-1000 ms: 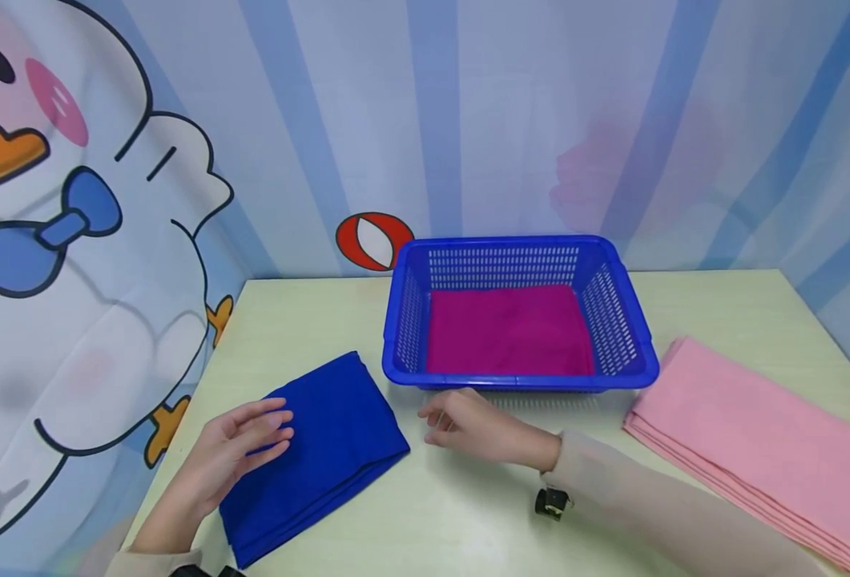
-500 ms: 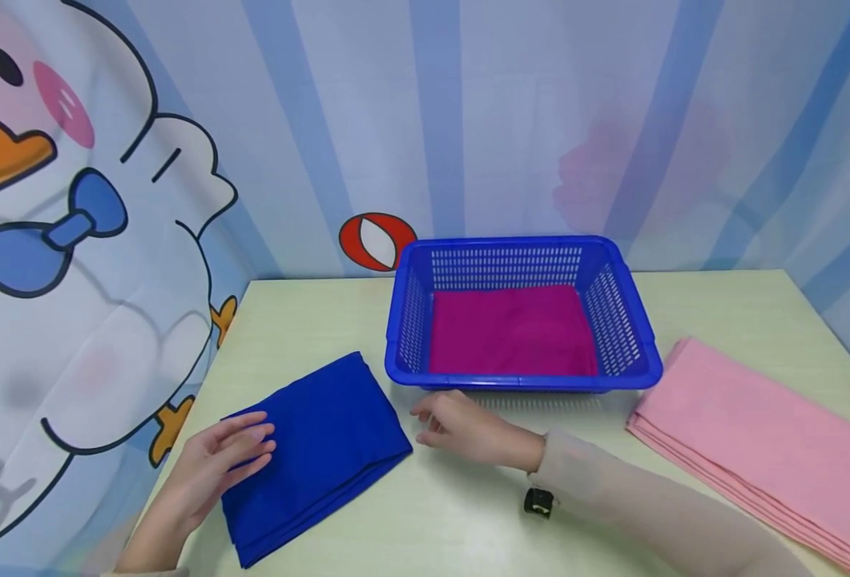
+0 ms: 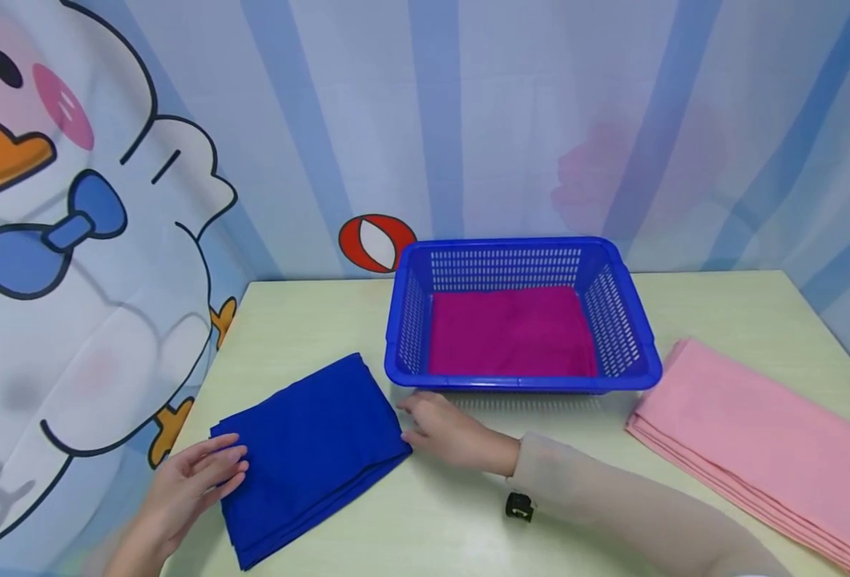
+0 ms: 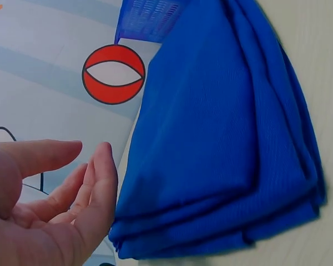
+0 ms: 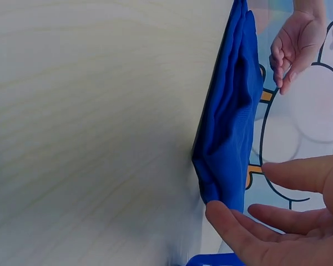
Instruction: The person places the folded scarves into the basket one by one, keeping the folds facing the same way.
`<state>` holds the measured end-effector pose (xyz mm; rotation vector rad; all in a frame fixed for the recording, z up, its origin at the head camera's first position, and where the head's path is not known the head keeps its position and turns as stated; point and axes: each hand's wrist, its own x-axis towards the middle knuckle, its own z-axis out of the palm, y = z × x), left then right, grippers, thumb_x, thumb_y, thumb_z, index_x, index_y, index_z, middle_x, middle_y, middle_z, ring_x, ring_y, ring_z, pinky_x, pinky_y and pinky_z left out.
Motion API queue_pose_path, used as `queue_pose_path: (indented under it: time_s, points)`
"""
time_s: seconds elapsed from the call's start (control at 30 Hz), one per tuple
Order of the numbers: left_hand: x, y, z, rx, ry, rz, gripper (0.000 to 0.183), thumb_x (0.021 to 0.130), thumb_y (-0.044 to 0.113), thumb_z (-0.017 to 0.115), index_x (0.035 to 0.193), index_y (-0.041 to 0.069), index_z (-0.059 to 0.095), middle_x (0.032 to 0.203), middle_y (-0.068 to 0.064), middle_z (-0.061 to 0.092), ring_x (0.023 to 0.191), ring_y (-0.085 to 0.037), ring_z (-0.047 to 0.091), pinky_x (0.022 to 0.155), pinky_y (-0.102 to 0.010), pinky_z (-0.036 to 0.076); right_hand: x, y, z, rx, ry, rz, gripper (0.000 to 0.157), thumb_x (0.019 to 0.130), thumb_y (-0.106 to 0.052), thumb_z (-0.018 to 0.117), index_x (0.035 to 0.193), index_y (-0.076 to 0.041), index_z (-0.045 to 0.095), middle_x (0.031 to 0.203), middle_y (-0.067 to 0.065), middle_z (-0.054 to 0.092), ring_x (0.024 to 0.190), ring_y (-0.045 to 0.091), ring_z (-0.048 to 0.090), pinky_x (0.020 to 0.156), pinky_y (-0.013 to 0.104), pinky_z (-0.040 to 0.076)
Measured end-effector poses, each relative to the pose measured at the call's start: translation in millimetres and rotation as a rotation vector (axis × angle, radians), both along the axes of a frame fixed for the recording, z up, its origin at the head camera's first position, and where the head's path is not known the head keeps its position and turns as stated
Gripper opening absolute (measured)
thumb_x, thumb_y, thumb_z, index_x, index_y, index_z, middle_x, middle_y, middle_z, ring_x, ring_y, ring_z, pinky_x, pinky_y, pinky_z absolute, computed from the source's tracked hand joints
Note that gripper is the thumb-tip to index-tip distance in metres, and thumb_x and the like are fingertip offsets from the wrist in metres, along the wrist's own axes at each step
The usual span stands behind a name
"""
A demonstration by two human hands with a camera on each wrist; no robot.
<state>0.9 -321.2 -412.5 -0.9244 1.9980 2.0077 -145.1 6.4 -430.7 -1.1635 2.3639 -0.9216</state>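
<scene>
A folded blue cloth [image 3: 316,457] lies at the left of the table, its layers stacked along the near edge. My left hand [image 3: 192,485] is at its left edge, fingers extended and thumb apart; in the left wrist view nothing lies between thumb and fingers. On the opposite side, my right hand [image 3: 453,433] has its fingertips right at the cloth's right edge. The right wrist view has these right fingers [image 5: 230,224] loosely spread, close to a corner of the blue cloth [image 5: 230,122].
Behind the hands stands a blue plastic basket [image 3: 525,383] with a folded magenta cloth [image 3: 511,332] inside. A folded pink cloth [image 3: 756,453] lies on the right of the table [image 3: 309,320]. A printed fabric backdrop [image 3: 511,120] rises behind and to the left.
My left hand has moved left and nearer, from over the blue cloth to its left edge. My right hand has moved left to the cloth's right edge. The cloths and basket stay put.
</scene>
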Motion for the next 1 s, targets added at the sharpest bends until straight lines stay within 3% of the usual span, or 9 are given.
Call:
queue_pose_path:
  time_s: [0.33,0.6,0.77,1.0]
  points:
    - [10.9,-14.5,-9.4,-0.006,-0.006,0.075,0.057,0.099,0.010,0.062,0.147,-0.007,0.036,0.101,0.002,0.072,0.089,-0.013,0.072,0.086,-0.032,0.057,1.8,-16.0,-4.0,0.024,0.042,-0.013,0.036,0.101,-0.006,0.057,0.133,0.010,0.054,0.123,0.020,0.060,0.112,0.028,0.055,0.095,0.038,0.051]
    - [14.0,-19.4,-13.4,-0.086,-0.044,0.097,0.059,0.101,0.012,0.060,0.147,-0.010,0.032,0.093,0.003,0.071,0.082,-0.011,0.071,0.080,-0.030,0.059,0.5,-24.6,-12.3,0.016,0.062,-0.025,0.037,0.101,-0.004,0.056,0.134,0.012,0.051,0.131,0.025,0.057,0.125,0.036,0.052,0.104,0.044,0.046]
    - [16.0,-22.9,-19.2,-0.144,-0.068,0.113,0.060,0.100,0.013,0.062,0.146,-0.012,0.033,0.090,0.001,0.070,0.079,-0.011,0.071,0.078,-0.030,0.060,-1.1,-30.7,-14.1,0.027,0.027,-0.054,0.041,0.102,-0.005,0.055,0.138,0.012,0.048,0.139,0.026,0.052,0.132,0.037,0.047,0.108,0.045,0.042]
    - [15.7,-27.1,-27.3,-0.231,-0.122,0.158,0.064,0.096,0.016,0.069,0.143,-0.013,0.036,0.088,-0.002,0.069,0.076,-0.013,0.070,0.074,-0.031,0.061,-1.9,-39.7,-16.0,0.041,0.051,-0.054,0.041,0.102,-0.004,0.054,0.138,0.013,0.047,0.138,0.026,0.053,0.132,0.036,0.048,0.109,0.044,0.042]
